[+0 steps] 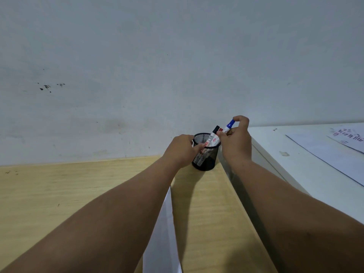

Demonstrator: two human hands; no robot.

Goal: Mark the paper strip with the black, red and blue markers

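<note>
A black mesh pen cup (206, 162) stands on the wooden table near the wall. My left hand (182, 151) grips its left side and rim. My right hand (237, 141) pinches the blue-capped marker (228, 126) by its cap, above the cup's right edge. The black-capped marker (214, 133) stands in the cup, and the red-capped marker (220, 129) peeks out behind it. A long white paper strip (167, 223) lies on the table between my forearms, running toward me.
The wooden table (59, 194) meets a grey-white wall at the back. To the right stands a higher white surface (295, 154) with printed paper sheets (334, 154) on it, its edge close to the cup.
</note>
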